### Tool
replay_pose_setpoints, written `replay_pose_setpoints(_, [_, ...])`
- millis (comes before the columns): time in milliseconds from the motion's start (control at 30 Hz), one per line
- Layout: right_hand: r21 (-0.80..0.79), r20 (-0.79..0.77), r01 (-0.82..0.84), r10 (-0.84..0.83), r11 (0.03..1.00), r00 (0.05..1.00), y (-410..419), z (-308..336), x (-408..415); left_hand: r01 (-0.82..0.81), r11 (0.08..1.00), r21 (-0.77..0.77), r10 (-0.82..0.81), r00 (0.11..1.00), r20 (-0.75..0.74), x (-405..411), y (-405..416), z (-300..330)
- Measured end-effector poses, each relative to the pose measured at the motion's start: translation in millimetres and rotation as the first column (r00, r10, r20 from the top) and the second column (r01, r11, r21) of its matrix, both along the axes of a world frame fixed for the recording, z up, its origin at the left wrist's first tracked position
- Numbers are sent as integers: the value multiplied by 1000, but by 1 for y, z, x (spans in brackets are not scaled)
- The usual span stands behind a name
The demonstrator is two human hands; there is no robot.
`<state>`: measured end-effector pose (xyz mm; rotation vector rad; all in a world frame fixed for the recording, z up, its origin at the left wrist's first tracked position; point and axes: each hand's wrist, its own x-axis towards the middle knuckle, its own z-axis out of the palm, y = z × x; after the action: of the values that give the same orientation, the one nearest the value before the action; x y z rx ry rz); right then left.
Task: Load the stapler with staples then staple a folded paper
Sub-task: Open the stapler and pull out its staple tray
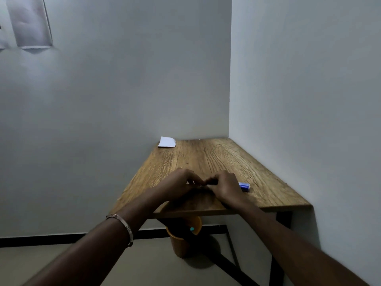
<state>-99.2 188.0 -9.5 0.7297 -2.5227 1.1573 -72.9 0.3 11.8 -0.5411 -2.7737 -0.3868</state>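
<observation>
1. Both of your hands meet over the near middle of the wooden table [206, 155]. Your left hand [179, 185] and right hand [224, 187] have curled fingers, and their fingertips come together around something small and dark between them.

2. That small dark object [203, 184] is mostly hidden by your fingers. It is probably the stapler, or a strip of staples, but you cannot tell which from this view. Its visible part runs left to right, from one hand to the other.

3. Just to the right of your right hand, close to it but apart, a small blue box [244, 186] lies on the table. It is likely the staple box. Your right hand is clearly the nearer one to it.

4. Far ahead and to the left, at the back left corner of the table against the wall, lies the folded white paper [167, 142]. It is well apart from both hands, and your left hand is on its side.

5. Judging from this, loading is in progress and stapling is not yet begun.

6. Under the table's near edge stands an orange bucket [182, 240]. A metal bracelet [123, 226] circles your left wrist.
</observation>
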Motion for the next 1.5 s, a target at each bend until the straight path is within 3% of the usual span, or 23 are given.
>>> replay_pose_setpoints(233, [-7, 12, -3, 3, 1000, 1000, -1, 1, 1, 39, 998, -56, -43, 997, -70, 3, -6, -2])
replay_pose_setpoints(467, [30, 26, 23, -24, 999, 999, -2, 2, 1, 119, 943, -310, -135, 990, -29, 7, -1, 13])
replay_pose_setpoints(567, [53, 18, 42, -43, 998, 999, -2, 2, 0, 135, 926, -352, -147, 989, -7, 8, 0, 17])
replay_pose_setpoints(833, [56, 13, 48, -48, 997, 999, -3, 4, 0, 59, 997, -42, -65, 982, -180, 7, -12, 9])
replay_pose_setpoints(1100, [52, -13, 46, -46, 998, 999, -3, 4, 1, 26, 993, 113, -3, 980, -197, 6, -16, 2])
replay_pose_setpoints(1500, [69, -43, 52, -49, 996, 998, -5, 4, 2, 68, 974, 214, -18, 974, -227, 9, -19, -9])
